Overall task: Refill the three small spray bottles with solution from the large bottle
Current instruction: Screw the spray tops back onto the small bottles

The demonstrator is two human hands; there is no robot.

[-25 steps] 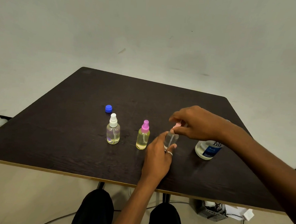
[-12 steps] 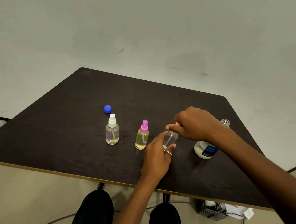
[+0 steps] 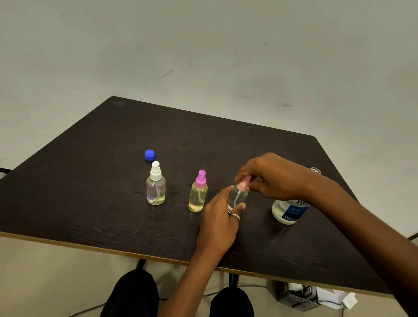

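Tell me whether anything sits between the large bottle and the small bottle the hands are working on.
Nothing stands on the table between them. The large bottle, already uncapped, is just right of the third spray bottle. Only the right hand, pinching that bottle's pink sprayer top, crosses above the gap; the left hand holds its body.

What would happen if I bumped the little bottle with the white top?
The white-topped spray bottle would probably tip easily: it is tall and narrow and stands alone on the table. It looks only partly filled with pale liquid, so it is likely light. Its rounded body would probably roll once it fell over.
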